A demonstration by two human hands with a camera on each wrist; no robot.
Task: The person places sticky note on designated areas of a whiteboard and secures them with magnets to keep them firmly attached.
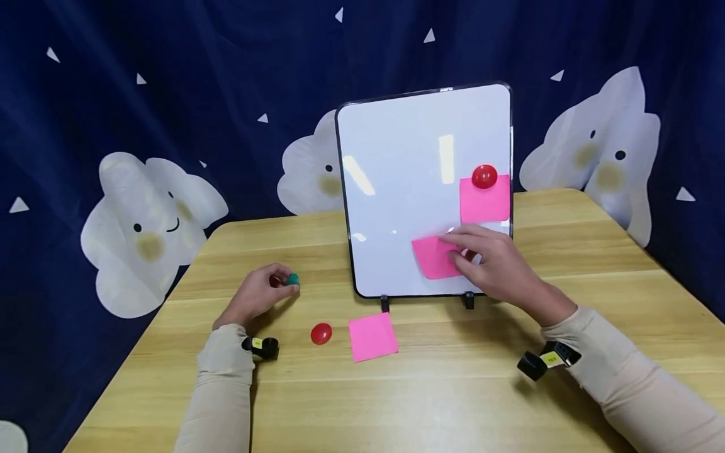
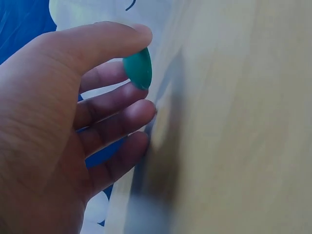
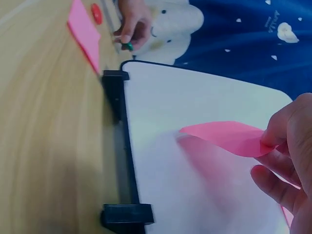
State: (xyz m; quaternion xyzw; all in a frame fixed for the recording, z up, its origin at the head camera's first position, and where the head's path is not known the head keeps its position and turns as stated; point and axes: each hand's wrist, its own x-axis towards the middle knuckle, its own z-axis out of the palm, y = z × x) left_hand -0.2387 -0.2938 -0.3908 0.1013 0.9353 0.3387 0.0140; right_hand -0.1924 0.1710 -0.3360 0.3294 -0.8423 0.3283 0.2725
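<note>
My left hand [image 1: 257, 292] pinches a round green magnet [image 2: 138, 68] between thumb and fingers, just above the table at the left. At the whiteboard [image 1: 396, 176], my right hand [image 1: 493, 258] pinches the edge of a pink sticky note [image 3: 229, 138]. In the right wrist view that note stands out from the board's surface and casts a pinkish shadow on it. Another pink sticky note [image 1: 484, 204] lies on the board higher up at the right, with a round red magnet [image 1: 484, 177] over its top edge.
A second red magnet [image 1: 321, 333] and a third pink sticky note [image 1: 374, 337] lie on the wooden table [image 1: 442, 402] in front of the board. Black feet [image 1: 469, 301] hold the whiteboard upright. Behind the table hangs a dark blue curtain [image 1: 226, 56] with cloud prints.
</note>
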